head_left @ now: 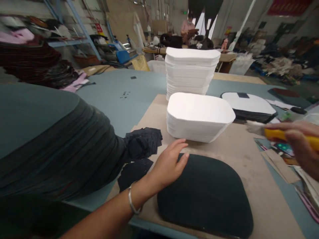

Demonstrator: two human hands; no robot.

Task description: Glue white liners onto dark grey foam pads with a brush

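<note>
**Black sheet (206,196) lies flat on brown board (270,209)**

The sheet rests near the table's (109,86) close edge, its corners rounded, with the white stack (199,109) beyond it and black scraps (144,141) to its left. The left hand (170,162) is over its far left corner, fingers loosely apart and holding nothing; whether it touches the sheet, I cannot tell. The right hand (306,152), well apart from the sheet, has its fingers wrapped around the yellow handle of a brush (274,133) (the pale end looks like bristles, though blur hides the detail).

By its look, the sheet should be light and fairly flexible, likelier to bend than break, and its smooth face may slide on the board. Whether it is one layer or several is hard to tell. Its near edge is free of both hands and seems a good place to take hold, with a palm on the middle for steadiness. The brush is probably light, stiff in the handle and soft at the end, so the handle is the grip.
</note>
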